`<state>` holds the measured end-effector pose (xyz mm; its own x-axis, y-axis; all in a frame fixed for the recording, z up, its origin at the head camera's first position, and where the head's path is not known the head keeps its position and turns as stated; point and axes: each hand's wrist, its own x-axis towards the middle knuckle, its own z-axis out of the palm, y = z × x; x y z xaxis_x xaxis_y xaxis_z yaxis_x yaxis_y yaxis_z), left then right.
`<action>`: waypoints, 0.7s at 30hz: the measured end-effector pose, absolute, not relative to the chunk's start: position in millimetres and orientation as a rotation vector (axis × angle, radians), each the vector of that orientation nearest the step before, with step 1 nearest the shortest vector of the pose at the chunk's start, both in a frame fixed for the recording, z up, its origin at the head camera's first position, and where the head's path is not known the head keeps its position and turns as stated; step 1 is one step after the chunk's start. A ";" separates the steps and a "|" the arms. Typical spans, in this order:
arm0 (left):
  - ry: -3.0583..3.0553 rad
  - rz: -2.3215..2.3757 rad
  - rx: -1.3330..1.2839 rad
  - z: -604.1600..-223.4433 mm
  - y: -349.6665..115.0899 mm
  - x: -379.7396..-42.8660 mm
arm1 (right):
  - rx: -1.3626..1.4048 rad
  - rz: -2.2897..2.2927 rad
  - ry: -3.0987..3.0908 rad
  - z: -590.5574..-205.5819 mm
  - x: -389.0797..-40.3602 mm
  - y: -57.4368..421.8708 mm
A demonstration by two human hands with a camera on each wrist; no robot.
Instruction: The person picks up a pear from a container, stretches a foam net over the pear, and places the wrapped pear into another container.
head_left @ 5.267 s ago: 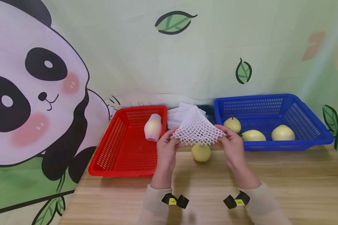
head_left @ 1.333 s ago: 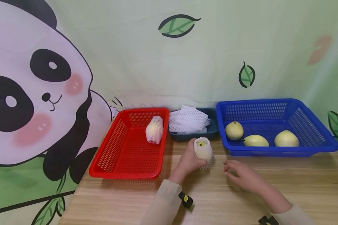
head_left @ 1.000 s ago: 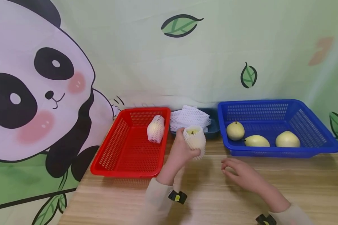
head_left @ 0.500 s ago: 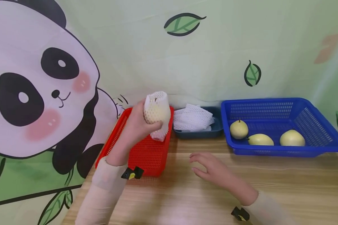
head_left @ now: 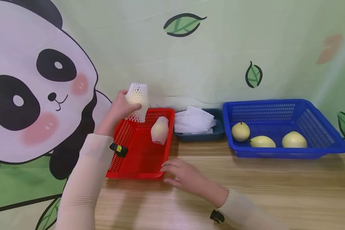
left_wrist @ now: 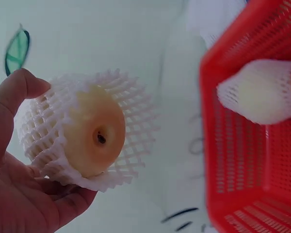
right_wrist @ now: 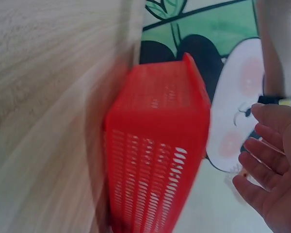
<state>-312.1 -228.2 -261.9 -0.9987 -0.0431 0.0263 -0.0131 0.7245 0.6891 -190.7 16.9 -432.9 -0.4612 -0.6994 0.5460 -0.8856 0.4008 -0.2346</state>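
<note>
My left hand (head_left: pixel 119 108) grips a pear (left_wrist: pixel 99 133) sleeved in a white foam net (left_wrist: pixel 43 131), held in the air above the back left of the red basket (head_left: pixel 141 175). In the left wrist view the pear's bare end shows through the net's open mouth, thumb on one side and fingers on the other. Inside the basket, against its right wall, lies another netted pear (head_left: pixel 159 130). My right hand (head_left: pixel 187 177) hovers by the basket's front right corner, fingers loosely bent and holding nothing; the right wrist view shows it apart from the basket wall.
Behind, a dark teal tray (head_left: pixel 199 137) holds a pile of white foam nets (head_left: pixel 194 119). On the right stands a blue basket (head_left: pixel 290 154) with three bare pears (head_left: pixel 294 140). A panda-print cloth (head_left: pixel 212 57) hangs behind the wooden table (head_left: pixel 261 185).
A net was stretched open, then fitted over the pear on the table. My left hand lifted the netted pear leftward over the red basket; my right hand followed left.
</note>
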 end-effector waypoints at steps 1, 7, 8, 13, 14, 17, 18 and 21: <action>-2.895 -1.161 0.071 -264.0 -230.9 -317.6 | 1.370 0.690 -2.297 -434.2 -191.5 13.0; -2.967 -1.169 0.170 -280.8 -242.1 -346.5 | 1.354 0.560 -2.325 -444.2 -199.4 -6.3; -2.977 -1.175 0.182 -284.7 -243.8 -350.6 | 1.351 0.545 -2.327 -445.8 -200.6 -8.7; -3.049 -1.218 0.287 -310.3 -254.7 -366.6 | 1.343 0.487 -2.276 -454.4 -203.6 -16.8; -3.061 -1.238 0.312 -316.0 -257.7 -368.7 | 1.342 0.482 -2.261 -455.8 -203.5 -17.3; -3.067 -1.337 0.393 -333.5 -267.9 -373.1 | 1.341 0.467 -2.230 -459.3 -202.7 -17.7; -3.064 -1.368 0.421 -339.1 -271.0 -374.1 | 1.342 0.469 -2.228 -459.6 -202.1 -17.5; -3.091 -1.333 0.430 -355.0 -278.0 -378.5 | 1.344 0.461 -2.241 -460.2 -201.3 -16.6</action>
